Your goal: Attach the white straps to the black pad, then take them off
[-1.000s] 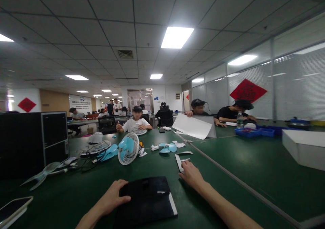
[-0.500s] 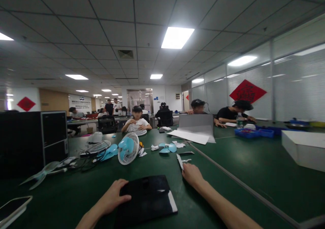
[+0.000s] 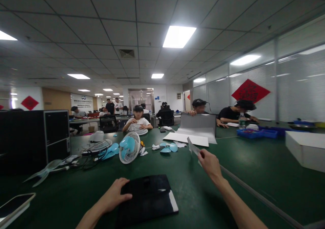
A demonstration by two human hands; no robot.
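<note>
Left hand (image 3: 114,195) on black case (image 3: 147,203), near side of table (image 3: 193,202). Right hand (image 3: 211,165) pinches pale strip (image 3: 193,148) above table. Tilted fan (image 3: 129,147) farther off, left; PC (image 3: 57,134) at left.

Two arms of a person, seen from the wearer's own viewpoint. Both are bare from the lower edge of the view to the fingertips. The left forearm (image 3: 95,212) is slim and smooth in outline, tapering toward the wrist. The left hand (image 3: 115,195) has a gently rounded back, slender fingers (image 3: 122,181) and a distinct, blunt-tipped thumb (image 3: 127,197). The right forearm (image 3: 238,198) is likewise slim, with a longer stretch visible, and broadens from a narrow wrist toward the frame's edge. The right hand (image 3: 210,163) matches in its slender build, its knuckles softly rounded. Fingernails are too small to make out clearly.
</note>
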